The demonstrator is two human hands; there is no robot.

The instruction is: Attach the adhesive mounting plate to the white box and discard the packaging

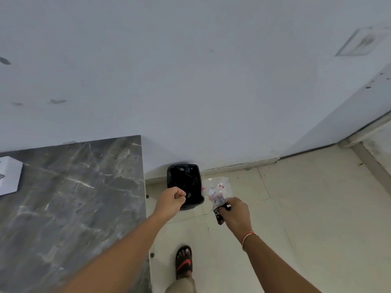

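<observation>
My right hand (236,214) grips crumpled clear plastic packaging (214,190) with red print and a dark piece hanging below the fist. It hovers just right of a small black bin (191,176) lined with a black bag, standing on the floor against the wall. My left hand (172,200) is loosely closed over the bin's near left rim; whether it holds anything I cannot tell. The white box (9,176) lies at the far left edge on the grey marble table (74,208), partly cut off.
The table's right edge runs close to the bin. My sandalled foot (184,261) stands on the pale tiled floor (296,208) below the hands. A white wall (190,81) rises behind, with a corner and door frame (364,132) at the right.
</observation>
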